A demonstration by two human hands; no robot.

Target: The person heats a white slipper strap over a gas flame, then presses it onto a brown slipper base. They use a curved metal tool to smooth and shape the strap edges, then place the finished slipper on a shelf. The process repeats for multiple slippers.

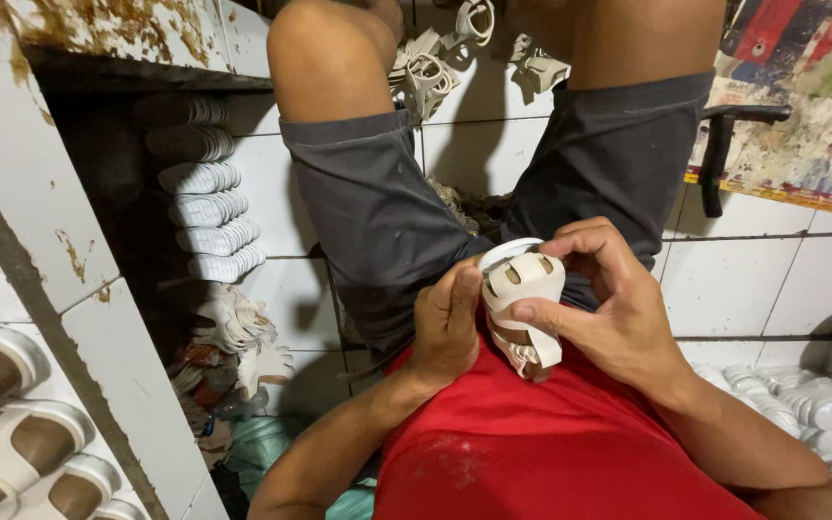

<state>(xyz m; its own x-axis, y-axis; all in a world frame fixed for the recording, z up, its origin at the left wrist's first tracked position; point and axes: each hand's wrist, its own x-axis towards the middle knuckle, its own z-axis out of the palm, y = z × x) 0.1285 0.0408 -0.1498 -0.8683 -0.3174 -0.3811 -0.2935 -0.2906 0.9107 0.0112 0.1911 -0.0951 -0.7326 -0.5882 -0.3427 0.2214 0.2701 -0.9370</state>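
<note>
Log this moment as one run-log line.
left hand: holds white sandal upper | right hand: pinches its strap | nearby: white soles stacked on shelf

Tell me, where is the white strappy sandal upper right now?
In the head view, just right of centre, the white sandal upper is held between the left hand and right hand, above the red shirt.

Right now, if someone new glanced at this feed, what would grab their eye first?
Centre frame, the left hand and right hand grip a small white strappy sandal over a red shirt. A stack of white soles stands at left against the tiled wall, and finished sandals line the lower-left shelf.
</note>
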